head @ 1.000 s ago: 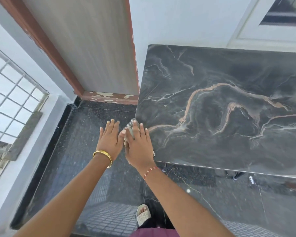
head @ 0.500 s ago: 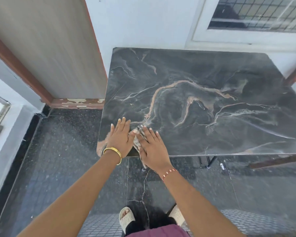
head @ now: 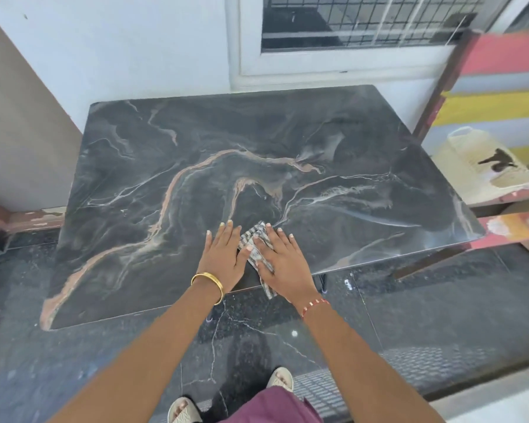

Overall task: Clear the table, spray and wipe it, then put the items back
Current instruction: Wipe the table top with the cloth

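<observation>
Dark marble-patterned rectangular table with tan and white veins, seen from above. A grey-and-white checked cloth is pressed flat near its front edge under the right hand, fingers straight; the left hand, also flat, is laid just beside it, touching the cloth's edge.

Barred window, striped shelf
</observation>
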Tool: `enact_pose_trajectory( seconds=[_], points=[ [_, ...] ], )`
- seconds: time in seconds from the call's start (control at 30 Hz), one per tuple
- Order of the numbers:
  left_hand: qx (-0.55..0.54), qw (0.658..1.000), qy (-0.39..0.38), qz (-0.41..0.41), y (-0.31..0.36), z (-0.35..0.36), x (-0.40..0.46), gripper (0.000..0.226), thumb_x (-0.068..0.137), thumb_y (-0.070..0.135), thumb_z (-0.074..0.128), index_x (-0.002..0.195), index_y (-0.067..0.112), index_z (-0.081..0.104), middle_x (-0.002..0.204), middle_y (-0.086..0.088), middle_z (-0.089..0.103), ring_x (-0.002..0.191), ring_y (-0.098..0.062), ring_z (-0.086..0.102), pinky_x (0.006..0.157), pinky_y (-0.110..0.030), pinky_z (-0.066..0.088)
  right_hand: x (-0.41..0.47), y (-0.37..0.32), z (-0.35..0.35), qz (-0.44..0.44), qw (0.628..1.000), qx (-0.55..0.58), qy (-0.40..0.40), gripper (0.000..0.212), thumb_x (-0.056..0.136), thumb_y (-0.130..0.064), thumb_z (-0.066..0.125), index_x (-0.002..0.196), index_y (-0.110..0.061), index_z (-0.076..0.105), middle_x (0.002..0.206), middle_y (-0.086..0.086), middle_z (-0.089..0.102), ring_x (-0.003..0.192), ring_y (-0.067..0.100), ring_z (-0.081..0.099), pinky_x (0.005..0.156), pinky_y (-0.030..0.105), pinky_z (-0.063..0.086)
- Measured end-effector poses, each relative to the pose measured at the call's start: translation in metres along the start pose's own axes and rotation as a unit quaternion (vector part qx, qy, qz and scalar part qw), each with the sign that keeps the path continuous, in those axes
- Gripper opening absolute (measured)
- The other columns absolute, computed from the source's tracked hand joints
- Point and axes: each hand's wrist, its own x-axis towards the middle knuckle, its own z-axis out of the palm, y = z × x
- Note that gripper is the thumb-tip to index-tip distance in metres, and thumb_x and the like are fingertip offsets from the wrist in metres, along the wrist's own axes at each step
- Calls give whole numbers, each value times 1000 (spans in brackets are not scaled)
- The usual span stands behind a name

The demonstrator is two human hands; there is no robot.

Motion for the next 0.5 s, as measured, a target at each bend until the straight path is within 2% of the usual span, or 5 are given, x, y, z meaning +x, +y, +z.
enact_pose_trajectory(
  seconds=[0.2,0.33,0.4,0.5],
  points=[
    [0,999,-8,32,78,19,42,55,99,35,18,148,13,9,159,-5,0,147,-18,-5,119,-37,-8,-3,78,-29,32,999,6,6,60,84,-45,28,136,-24,49,154,7,29,142,34,25,116,44,10],
    [11,999,-10,49,112,26,57,55,99,38,19,148,14,10,159,-4,1,147,-17,-4,119,-36,-9,-1,126,-47,92,996,-20,3,55,91,-43,31,144,-28,35,159,2,14,146,31,11,118,45,2],
    [25,998,-20,52,122,29,64,56,99,39,17,148,14,10,159,-4,1,147,-18,-4,118,-36,-9,1,155,-60,144,988,-43,16,56,93,-45,25,146,-29,28,160,0,10,147,31,6,117,48,0],
    [49,996,-32,60,132,31,75,57,99,40,16,149,14,9,159,-5,1,147,-19,-4,118,-34,-10,-6,207,-78,256,963,-76,45,53,98,-39,29,149,-27,20,160,1,5,147,31,1,116,52,-4]
  ],
)
